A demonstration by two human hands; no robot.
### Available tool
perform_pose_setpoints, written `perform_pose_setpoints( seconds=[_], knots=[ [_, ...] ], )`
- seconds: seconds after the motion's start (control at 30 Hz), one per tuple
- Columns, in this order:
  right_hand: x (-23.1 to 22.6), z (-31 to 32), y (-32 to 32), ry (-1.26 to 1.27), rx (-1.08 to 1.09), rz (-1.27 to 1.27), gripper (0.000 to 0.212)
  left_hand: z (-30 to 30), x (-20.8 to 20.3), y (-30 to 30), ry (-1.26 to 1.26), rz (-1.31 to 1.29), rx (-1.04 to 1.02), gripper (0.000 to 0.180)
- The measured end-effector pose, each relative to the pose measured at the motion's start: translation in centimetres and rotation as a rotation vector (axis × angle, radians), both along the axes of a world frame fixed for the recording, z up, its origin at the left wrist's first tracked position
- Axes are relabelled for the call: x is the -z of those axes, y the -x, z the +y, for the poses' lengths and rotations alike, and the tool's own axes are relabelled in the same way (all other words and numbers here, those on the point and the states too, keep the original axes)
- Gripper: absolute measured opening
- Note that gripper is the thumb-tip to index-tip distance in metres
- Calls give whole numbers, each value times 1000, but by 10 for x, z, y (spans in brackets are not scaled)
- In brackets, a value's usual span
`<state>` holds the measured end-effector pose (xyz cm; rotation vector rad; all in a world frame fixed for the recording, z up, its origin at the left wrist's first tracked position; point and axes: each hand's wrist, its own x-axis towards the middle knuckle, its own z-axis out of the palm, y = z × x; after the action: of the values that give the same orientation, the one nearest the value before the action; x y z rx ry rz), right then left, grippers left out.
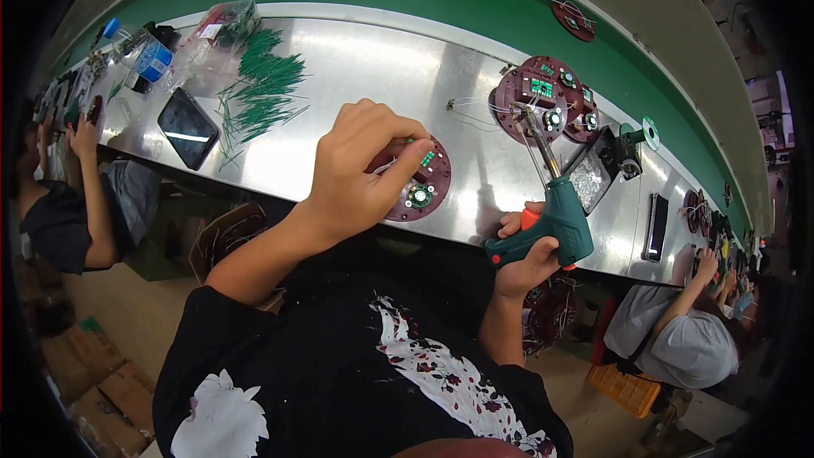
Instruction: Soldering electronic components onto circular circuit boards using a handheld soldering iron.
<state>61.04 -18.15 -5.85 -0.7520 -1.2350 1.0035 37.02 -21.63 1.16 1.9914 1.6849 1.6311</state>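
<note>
My left hand (pixel 360 170) is over a round dark red circuit board (pixel 431 191) lying near the bench's front edge. Its fingers are curled, with thumb and forefinger meeting; whatever they pinch is hidden, though thin pale wires show beside them. The board carries green parts and a small round metal-rimmed piece. A dark green soldering gun (pixel 564 219) with an orange trigger is gripped in my right hand (pixel 527 270). Its metal tip points up and away, in front of a group of similar round boards (pixel 527 106) with loose white wires.
Green wire pieces (pixel 263 89), a phone (pixel 188 129) and a bottle (pixel 146 55) are on the left of the metal bench (pixel 339 51). A dark tray (pixel 593 171), a solder spool (pixel 642 134) and another phone (pixel 655 227) lie right. People sit at both sides.
</note>
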Motion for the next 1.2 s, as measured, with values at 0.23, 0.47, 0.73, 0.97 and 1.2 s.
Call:
perform_pose_setpoints(
  seconds=[0.23,0.47,0.73,0.97,1.2],
  knots=[
    [4,-9,-8,43,-2,14,68,-6,-2,-10,248,-139,-86,14],
    [3,-15,-10,15,-45,17,62,-20,-17,2,390,-474,60,17],
    [6,-9,-9,54,-68,40,59,-17,-23,8,392,-618,294,9],
    [6,-7,-10,91,-72,45,61,-13,-39,-8,351,-441,239,8],
    [7,-8,-11,98,-66,48,64,0,-21,-4,75,139,43,9]
  ],
)
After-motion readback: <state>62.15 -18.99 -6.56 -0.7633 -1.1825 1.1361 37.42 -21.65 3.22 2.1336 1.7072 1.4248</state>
